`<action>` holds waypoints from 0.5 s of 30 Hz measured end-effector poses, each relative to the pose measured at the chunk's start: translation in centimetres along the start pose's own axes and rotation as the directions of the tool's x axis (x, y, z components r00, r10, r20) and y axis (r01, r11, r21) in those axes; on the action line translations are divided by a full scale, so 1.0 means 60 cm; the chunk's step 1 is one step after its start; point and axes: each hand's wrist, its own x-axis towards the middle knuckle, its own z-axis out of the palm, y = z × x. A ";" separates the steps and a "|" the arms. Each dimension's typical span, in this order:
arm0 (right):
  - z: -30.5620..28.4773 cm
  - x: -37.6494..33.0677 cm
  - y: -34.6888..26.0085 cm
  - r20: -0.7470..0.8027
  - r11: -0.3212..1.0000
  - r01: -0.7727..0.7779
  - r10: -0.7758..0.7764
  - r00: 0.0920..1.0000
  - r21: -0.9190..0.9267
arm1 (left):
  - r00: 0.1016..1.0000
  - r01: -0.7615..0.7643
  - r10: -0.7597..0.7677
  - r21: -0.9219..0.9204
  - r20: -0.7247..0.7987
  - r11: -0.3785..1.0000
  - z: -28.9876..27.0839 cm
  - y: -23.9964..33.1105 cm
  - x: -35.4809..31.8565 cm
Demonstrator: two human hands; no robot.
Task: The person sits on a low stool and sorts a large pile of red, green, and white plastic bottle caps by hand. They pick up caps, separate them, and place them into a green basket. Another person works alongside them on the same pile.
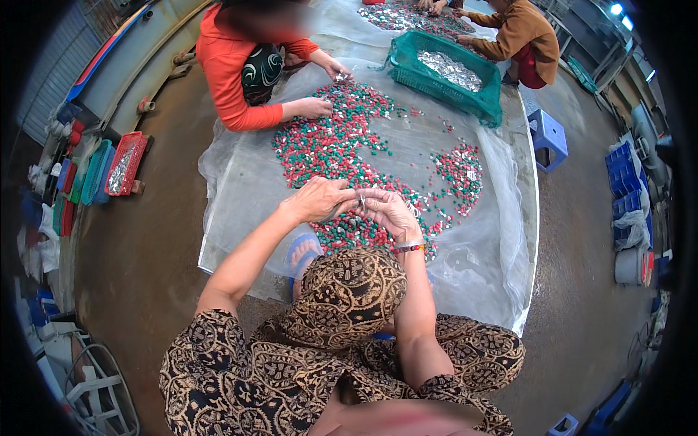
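Note:
My left hand (318, 200) and my right hand (391, 212) meet over a heap of small red, green and white pieces (342, 145) on a translucent sheet. Between the fingertips sits a small silvery piece (362, 202), pinched by my right hand. The left fingers are closed right against it; what they hold is hidden. A beaded bracelet (409, 247) circles my right wrist. A smaller patch of the same pieces (459, 174) lies apart to the right.
Across the heap, a co-worker in an orange top (236, 69) handles pieces with both hands. A green net-lined basket (443, 69) holds silvery pieces. Another person in brown (523, 36) crouches at far right. A blue stool (547, 139) stands beside the table; a red crate (126, 163) is left.

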 end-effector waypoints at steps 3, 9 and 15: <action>-0.013 -0.003 0.000 0.096 0.999 0.017 -0.021 0.995 0.038 | 0.997 -0.047 0.051 -0.083 0.053 0.995 -0.005 -0.010 -0.010; -0.020 -0.001 -0.035 -0.296 0.894 0.424 -0.371 0.880 0.143 | 0.921 0.348 -0.380 -0.255 -0.085 0.902 -0.018 -0.017 -0.023; 0.024 0.016 -0.031 -0.332 0.907 0.411 -0.418 0.846 -0.093 | 0.928 0.276 -0.309 -0.174 -0.206 0.945 0.008 0.038 0.011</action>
